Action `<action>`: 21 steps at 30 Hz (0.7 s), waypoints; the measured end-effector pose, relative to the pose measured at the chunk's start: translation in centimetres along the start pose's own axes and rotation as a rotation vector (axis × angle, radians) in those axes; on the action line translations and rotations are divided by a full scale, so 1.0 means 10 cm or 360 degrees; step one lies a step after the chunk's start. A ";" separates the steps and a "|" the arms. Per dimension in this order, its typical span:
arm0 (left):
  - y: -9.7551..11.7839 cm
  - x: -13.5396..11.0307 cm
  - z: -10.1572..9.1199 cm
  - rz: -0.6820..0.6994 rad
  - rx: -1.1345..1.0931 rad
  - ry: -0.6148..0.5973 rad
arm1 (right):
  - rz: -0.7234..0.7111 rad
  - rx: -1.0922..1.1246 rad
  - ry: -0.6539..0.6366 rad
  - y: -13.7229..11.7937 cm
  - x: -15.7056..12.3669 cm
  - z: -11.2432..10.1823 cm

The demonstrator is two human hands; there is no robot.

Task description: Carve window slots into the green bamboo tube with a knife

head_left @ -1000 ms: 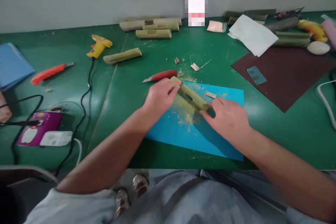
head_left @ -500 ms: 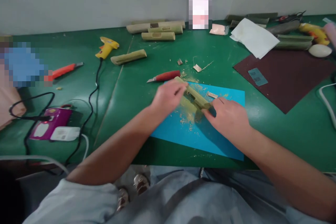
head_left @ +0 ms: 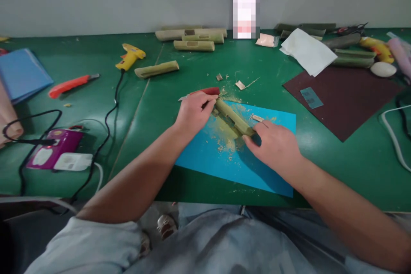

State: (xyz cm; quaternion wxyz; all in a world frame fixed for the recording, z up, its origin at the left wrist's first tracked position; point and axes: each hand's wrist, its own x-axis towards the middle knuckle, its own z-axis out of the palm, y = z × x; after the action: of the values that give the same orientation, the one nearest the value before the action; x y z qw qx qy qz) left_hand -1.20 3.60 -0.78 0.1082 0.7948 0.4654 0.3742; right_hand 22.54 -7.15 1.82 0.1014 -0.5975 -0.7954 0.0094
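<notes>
A short green bamboo tube with a slot cut in it lies slantwise over a blue sheet dusted with sawdust. My left hand is closed round the tube's far upper end. My right hand is closed round its near lower end, with something dark showing at the fingers that I cannot make out. A red-handled knife lies on the table just behind my left hand.
Several bamboo pieces lie at the back, one nearer. A yellow glue gun, an orange cutter, a purple device with cables sit left. A dark brown sheet, white paper and more tools are right.
My left hand slid back and forth along the tube's upper end. The right hand kept its grip. The view shifted slightly.
</notes>
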 end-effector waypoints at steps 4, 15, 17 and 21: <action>0.08 -0.04 0.03 0.0005 0.0017 -0.0011 | 0.0011 -0.0010 0.0008 0.00 -0.01 0.01; 0.27 -0.19 0.05 0.0214 0.0050 -0.0147 | 0.0084 -0.0055 0.0046 -0.01 -0.03 0.01; 0.23 -0.18 0.03 0.0168 0.0078 -0.0081 | 0.0104 -0.0048 0.0027 -0.01 -0.01 0.01; 0.39 -0.27 0.09 0.0344 -0.0011 -0.0331 | 0.0064 -0.0035 -0.0007 0.00 -0.01 0.00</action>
State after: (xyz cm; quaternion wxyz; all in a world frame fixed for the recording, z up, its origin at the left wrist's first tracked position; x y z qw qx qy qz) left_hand 1.22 -0.56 -0.67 0.1177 0.8743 0.3622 0.3009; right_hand 22.53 -7.27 1.81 0.0928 -0.6145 -0.7835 0.0039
